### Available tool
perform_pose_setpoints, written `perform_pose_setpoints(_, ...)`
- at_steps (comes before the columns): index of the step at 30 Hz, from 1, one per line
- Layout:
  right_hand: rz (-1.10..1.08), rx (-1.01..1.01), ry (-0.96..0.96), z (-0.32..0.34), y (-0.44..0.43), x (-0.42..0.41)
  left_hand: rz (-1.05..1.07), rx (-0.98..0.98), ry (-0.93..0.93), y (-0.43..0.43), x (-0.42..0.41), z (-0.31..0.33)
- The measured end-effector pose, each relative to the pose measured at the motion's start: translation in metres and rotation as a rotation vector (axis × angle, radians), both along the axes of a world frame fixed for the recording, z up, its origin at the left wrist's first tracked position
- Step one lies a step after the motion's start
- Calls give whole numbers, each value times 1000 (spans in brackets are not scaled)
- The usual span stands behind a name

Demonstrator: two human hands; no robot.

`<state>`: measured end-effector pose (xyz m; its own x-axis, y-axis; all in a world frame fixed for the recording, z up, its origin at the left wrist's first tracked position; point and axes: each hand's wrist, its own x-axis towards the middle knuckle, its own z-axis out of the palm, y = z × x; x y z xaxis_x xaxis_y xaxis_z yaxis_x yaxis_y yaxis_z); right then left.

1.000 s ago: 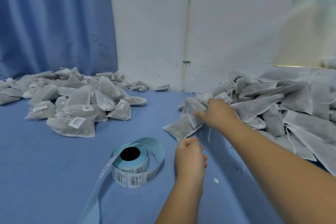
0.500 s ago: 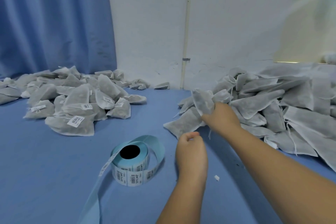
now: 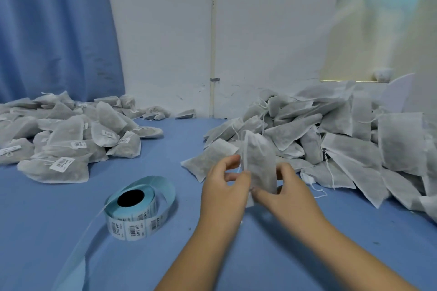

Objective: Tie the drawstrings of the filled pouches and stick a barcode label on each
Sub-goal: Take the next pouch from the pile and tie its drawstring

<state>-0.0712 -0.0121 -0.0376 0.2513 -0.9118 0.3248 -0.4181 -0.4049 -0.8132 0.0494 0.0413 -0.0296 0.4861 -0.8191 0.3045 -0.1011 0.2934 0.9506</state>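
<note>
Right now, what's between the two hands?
One filled pouch, held upright, with the left hand and the right hand gripping its lower part. This shows in the head view.

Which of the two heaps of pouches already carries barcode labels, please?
The left heap, behind the label roll: white barcode stickers show on several of its pouches, while the right heap shows none.

Blue curtain (image 3: 54, 30) left, white wall (image 3: 272, 30), blue tabletop (image 3: 47, 220).

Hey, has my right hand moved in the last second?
Yes. The right hand has pulled back from the unlabelled heap of grey fabric pouches on the right, toward the person, bringing one grey drawstring pouch to the left hand.
</note>
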Motion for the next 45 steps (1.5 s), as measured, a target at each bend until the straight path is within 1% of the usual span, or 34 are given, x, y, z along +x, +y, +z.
perform_pose_setpoints(3, -56, -56, 32, -7, 7, -10, 33, 14, -65, 5, -11, 0)
perform_pose_setpoints(9, -91, -52, 79, -9, 12, -16, 154, -16, -34, 12, -17, 1)
perform_pose_setpoints(12, -98, -79, 179, -9, 17, -15, 135, -10, -75, 13, -19, 1)
perform_pose_setpoints(14, -96, -139, 280, -7, 22, -13, 105, 4, -90, 12, -21, 1)
perform_pose_setpoints(19, -29, -372, 528, 3, 36, -10, 87, -8, 6, 13, -20, 4)
perform_pose_setpoints(23, 103, -541, 562, 6, 45, -9, 102, 48, 67, 13, -13, 4)
perform_pose_setpoints(25, 201, -595, 496, 7, 47, -10, 94, 77, 68, 13, -11, 4)
perform_pose_setpoints(27, 255, -544, 315, 11, 49, -13, 76, 70, 67, 14, -10, 5)
perform_pose_setpoints(29, 198, -490, 61, 15, 47, -17, 54, 50, 63, 17, -10, 9)
perform_pose_setpoints(31, 115, -407, -157, 19, 42, -23, -17, 36, 68, 21, -11, 15)
perform_pose_setpoints(33, 99, -258, -282, 25, 38, -29, -125, 23, 47, 24, -12, 17)
perform_pose_setpoints(37, 207, -25, -332, 34, 35, -36, -290, -26, 7, 25, -15, 16)
perform_pose_setpoints(39, 258, -6, -350, 36, 36, -37, -339, -36, 14, 25, -15, 15)
perform_pose_setpoints(42, 253, -35, -341, 40, 39, -40, -381, -5, 36, 27, -14, 15)
perform_pose_setpoints(44, 250, -7, -371, 42, 38, -43, -353, -1, -10, 29, -14, 17)
perform_pose_setpoints(45, 254, 4, -381, 43, 37, -45, -321, -12, -69, 29, -14, 17)
